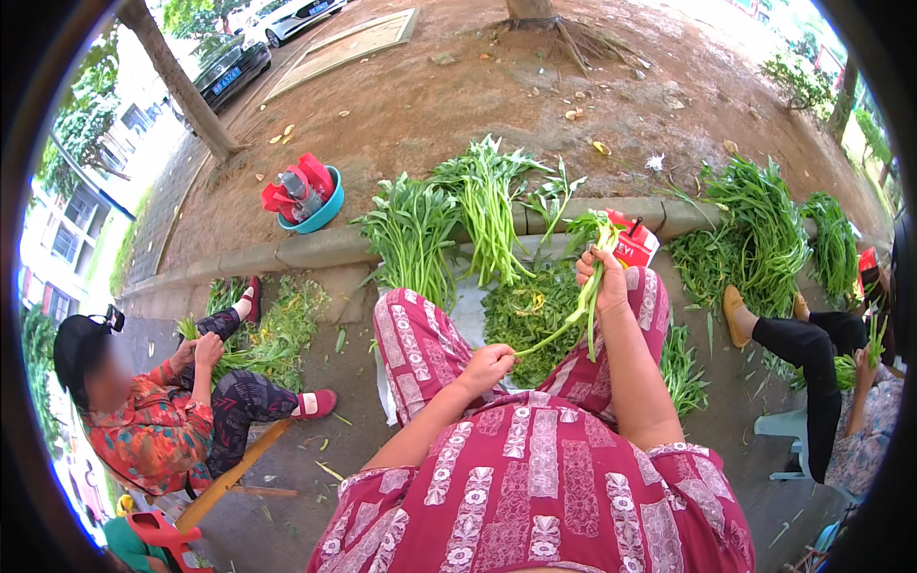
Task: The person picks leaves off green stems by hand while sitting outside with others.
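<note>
My right hand (603, 281) is raised in front of my knee, closed around several green leafy vegetable stems (589, 297). One long stem slants down from that bunch to my left hand (491, 365), whose fingers pinch its lower end. Under my hands, between my knees, lies a heap of loose green leaves (534, 315) with a few yellow ones, on a pale sheet (469, 311). Beyond it, two piles of long-stemmed greens (412, 240) (487, 208) rest against the kerb. A red and white box (634, 240) stands partly behind my right hand.
A teal basin (319, 213) with red items and a grey bottle sits beyond the stone kerb (315, 248). One person (157, 422) sits at left among greens; another (856, 422) at right holds stems. More greens (759, 215) lie at right, near a tree trunk (530, 8) and bare soil.
</note>
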Tool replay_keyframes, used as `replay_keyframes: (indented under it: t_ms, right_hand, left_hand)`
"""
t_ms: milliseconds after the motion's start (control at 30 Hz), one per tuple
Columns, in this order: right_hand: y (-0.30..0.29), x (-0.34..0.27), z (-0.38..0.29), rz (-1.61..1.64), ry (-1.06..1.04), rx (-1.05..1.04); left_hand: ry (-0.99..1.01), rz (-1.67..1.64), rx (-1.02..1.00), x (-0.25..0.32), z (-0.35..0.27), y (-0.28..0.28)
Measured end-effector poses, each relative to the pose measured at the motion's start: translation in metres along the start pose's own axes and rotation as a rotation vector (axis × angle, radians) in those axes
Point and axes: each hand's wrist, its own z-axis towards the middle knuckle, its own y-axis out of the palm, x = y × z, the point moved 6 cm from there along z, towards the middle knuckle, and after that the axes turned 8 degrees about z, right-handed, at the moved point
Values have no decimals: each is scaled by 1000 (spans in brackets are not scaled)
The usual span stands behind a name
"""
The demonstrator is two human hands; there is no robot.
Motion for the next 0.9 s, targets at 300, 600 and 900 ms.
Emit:
replay_keyframes:
  t_ms: [300, 600, 900]
  right_hand:
    - [5, 9, 4, -22, -21, -19]
    - [7, 7, 6, 12, -48, -48]
    - [4, 10, 11, -3, -71, -16]
  left_hand:
    - [-14, 131, 178, -23, 8, -8]
    - [-188, -197, 279, -43, 16, -10]
    - [-471, -662, 274, -51, 10, -4]
